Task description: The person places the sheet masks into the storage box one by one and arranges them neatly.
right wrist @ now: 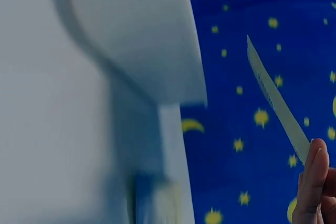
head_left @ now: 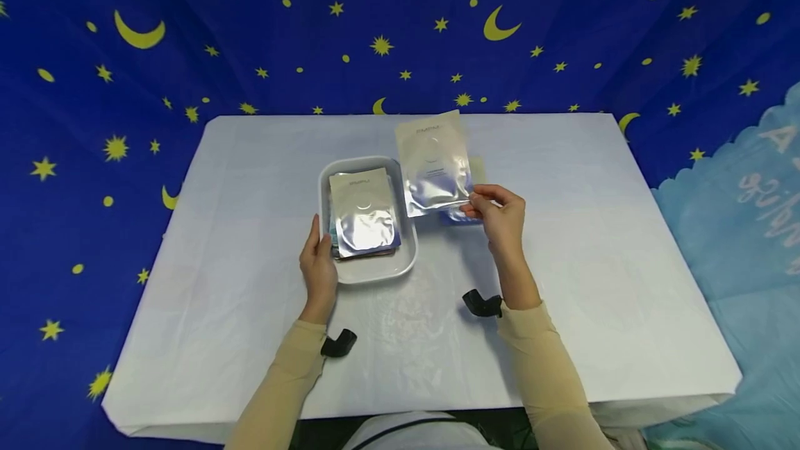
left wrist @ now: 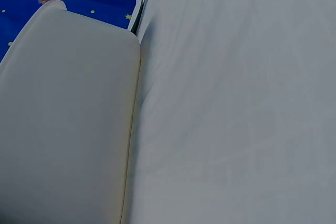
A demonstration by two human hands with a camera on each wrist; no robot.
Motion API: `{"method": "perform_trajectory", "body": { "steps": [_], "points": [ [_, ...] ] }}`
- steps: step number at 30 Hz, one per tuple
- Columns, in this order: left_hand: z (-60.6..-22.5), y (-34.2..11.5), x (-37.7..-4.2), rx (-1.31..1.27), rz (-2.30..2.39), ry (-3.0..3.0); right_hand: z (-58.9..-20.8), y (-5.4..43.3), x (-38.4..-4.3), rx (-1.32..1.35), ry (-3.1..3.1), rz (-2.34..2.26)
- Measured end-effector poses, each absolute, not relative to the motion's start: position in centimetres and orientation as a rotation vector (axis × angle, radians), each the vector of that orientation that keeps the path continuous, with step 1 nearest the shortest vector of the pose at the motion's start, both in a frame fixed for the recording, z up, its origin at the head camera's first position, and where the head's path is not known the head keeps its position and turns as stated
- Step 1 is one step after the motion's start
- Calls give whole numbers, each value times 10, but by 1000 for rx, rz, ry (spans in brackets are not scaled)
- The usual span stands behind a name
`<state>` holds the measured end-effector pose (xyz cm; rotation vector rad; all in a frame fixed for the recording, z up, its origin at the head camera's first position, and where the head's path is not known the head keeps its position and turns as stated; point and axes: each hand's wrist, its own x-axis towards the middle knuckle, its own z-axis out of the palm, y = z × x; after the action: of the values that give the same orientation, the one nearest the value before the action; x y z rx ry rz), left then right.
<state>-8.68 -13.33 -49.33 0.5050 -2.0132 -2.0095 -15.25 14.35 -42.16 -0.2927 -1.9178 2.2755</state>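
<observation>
A white rectangular tray [head_left: 375,276] stands on the table left of centre, with several flat sachets stacked inside. The top sachet [head_left: 365,217] is cream fading to shiny silver-blue, like a face mask packet. My left hand [head_left: 319,273] holds the tray's left side, thumb at the rim and fingers along the outer wall. My right hand [head_left: 503,217] pinches the lower right corner of a matching face mask packet [head_left: 432,162], raised beside the tray's right edge. In the right wrist view this packet [right wrist: 275,95] appears nearly edge-on. Behind it, more sachets [head_left: 478,171] lie partly hidden on the table.
A white cloth covers the table [head_left: 594,262]. Behind it hangs a blue curtain [head_left: 350,33] with yellow moons and stars. A light blue printed cloth [head_left: 750,228] hangs at the right. Black camera mounts [head_left: 339,344] sit at both wrists.
</observation>
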Motion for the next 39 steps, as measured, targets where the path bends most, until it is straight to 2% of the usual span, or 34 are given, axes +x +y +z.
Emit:
{"method": "perform_trajectory", "body": {
  "steps": [10,17,29,35,39],
  "points": [
    [-493,-133,-87,505,-1974,-2038,-431,89,-144,-190,-2037,2350],
    [-494,-133,-87,503,-1979,-2022,-443,67,-139,-161,-2217,2240],
    [-495,-132,-87,501,-1994,-1992,-451,49,-133,-132,-2337,2137],
    [-491,-133,-88,510,-2013,-1996,-452,49,-131,36,-2421,2017],
    [-475,-130,-83,503,-2004,-2022,-451,55,-130,156,-2523,1807]
  ]
}}
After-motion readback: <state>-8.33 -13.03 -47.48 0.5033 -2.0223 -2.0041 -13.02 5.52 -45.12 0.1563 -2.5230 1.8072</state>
